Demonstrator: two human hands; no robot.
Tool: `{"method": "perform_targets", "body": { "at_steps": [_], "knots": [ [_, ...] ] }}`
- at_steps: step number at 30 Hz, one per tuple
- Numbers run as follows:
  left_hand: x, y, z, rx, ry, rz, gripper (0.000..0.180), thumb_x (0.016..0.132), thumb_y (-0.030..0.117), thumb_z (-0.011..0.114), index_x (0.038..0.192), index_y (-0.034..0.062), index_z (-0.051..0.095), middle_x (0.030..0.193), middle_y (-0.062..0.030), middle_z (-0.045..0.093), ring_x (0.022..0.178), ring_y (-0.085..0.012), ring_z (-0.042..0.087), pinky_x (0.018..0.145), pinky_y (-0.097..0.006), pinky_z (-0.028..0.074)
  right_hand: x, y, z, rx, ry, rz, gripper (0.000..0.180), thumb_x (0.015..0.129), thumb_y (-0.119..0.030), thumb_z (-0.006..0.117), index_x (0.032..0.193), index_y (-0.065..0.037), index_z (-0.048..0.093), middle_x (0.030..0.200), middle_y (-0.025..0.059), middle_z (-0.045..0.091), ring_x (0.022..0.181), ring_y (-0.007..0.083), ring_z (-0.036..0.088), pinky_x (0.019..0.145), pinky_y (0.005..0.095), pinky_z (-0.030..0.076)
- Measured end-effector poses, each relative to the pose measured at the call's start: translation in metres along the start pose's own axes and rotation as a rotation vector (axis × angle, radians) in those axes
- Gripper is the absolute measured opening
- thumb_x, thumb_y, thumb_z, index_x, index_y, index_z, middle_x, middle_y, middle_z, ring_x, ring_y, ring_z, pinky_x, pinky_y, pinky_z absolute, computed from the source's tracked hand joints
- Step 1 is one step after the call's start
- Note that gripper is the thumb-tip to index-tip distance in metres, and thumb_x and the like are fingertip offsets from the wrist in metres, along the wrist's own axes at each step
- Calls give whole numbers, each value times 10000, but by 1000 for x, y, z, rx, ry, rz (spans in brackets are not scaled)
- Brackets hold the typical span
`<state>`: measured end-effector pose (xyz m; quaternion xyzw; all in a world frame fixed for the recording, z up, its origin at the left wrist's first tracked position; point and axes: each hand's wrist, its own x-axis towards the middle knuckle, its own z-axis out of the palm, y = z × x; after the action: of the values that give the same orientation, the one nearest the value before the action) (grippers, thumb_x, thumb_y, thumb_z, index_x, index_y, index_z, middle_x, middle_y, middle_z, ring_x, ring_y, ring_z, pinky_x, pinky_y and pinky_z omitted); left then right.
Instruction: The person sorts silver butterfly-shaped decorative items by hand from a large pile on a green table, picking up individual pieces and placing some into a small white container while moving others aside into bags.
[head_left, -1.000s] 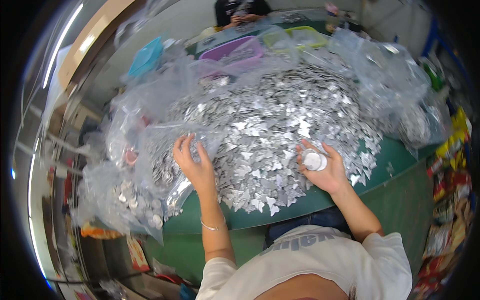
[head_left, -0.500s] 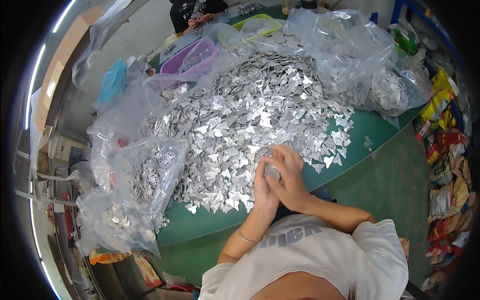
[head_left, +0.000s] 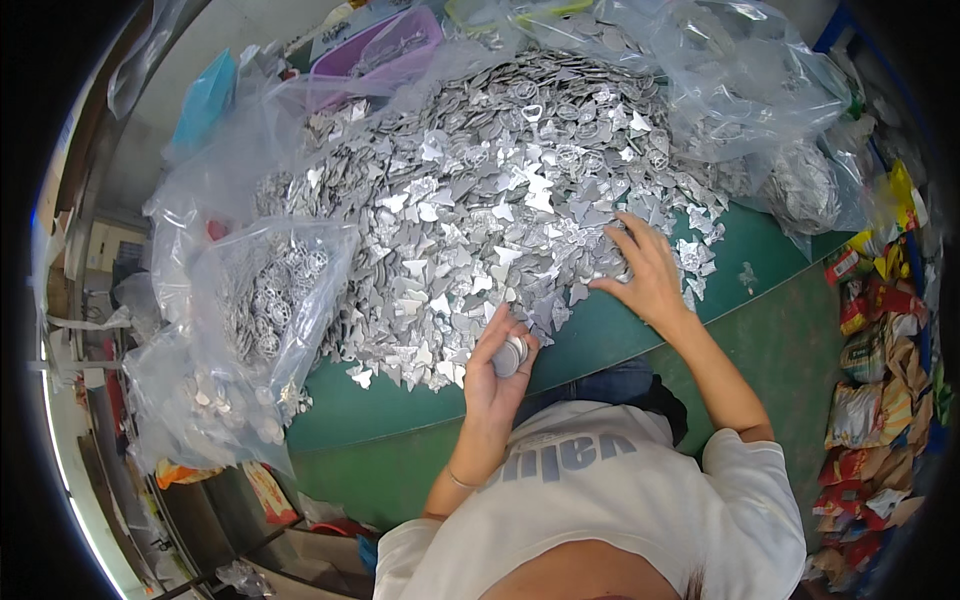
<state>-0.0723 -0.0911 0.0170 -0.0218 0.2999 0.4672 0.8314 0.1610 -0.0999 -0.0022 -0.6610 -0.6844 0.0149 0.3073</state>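
Note:
In my left hand [head_left: 496, 370], above the table's front edge, the fingers curl round several round silver metal discs [head_left: 511, 355]. A bracelet sits on that wrist. My right hand [head_left: 648, 277] is at the right front side of a wide heap of flat silver metal pieces [head_left: 470, 230]. Its thumb and fingers are spread apart at the edge of the pile, with nothing visible between them. Many pieces in the heap are winged or pointed in outline; some near the far side look like rings or openwork shapes.
The heap lies on a green table [head_left: 380, 410]. Clear plastic bags with metal parts stand at the left [head_left: 270, 300] and right [head_left: 800, 185]. A purple basket [head_left: 375, 55] and a blue container [head_left: 205, 100] are behind. Colourful packages [head_left: 870, 350] line the far right.
My hands were together around the round discs; they have come apart. The left keeps the discs, while the right has moved right to the heap and opened. The view has shifted.

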Motion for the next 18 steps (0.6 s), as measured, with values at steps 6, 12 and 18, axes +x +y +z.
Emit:
{"method": "perform_targets", "body": {
  "at_steps": [6, 12, 18],
  "knots": [
    [-4, 7, -21, -128, -203, -55, 198, 878, 97, 479, 1070, 51, 471, 675, 11, 337, 627, -111, 378, 712, -324, 419, 14, 19, -3, -13, 0, -96, 627, 577, -326, 765, 1092, -42, 547, 1176, 120, 500, 1071, 317, 474, 886, 409, 376],
    [-27, 21, -24, 7, -215, -4, 111, 909, 113, 438, 1005, 91, 490, 627, 19, 330, 591, -97, 377, 839, -359, 423, 19, 3, -17, -19, 36, -95, 622, 597, -275, 764, 1123, -36, 532, 1158, 119, 517, 1057, 331, 485, 898, 416, 375],
    [-35, 31, -40, -150, -182, -115, 107, 905, 97, 439, 978, 85, 516, 620, 19, 332, 566, -93, 346, 639, -280, 385, 25, -24, -11, -93, -318, -309, 809, 613, -340, 756, 1300, -89, 409, 1350, 134, 351, 1271, 360, 292, 1015, 461, 298]
  ]
}}
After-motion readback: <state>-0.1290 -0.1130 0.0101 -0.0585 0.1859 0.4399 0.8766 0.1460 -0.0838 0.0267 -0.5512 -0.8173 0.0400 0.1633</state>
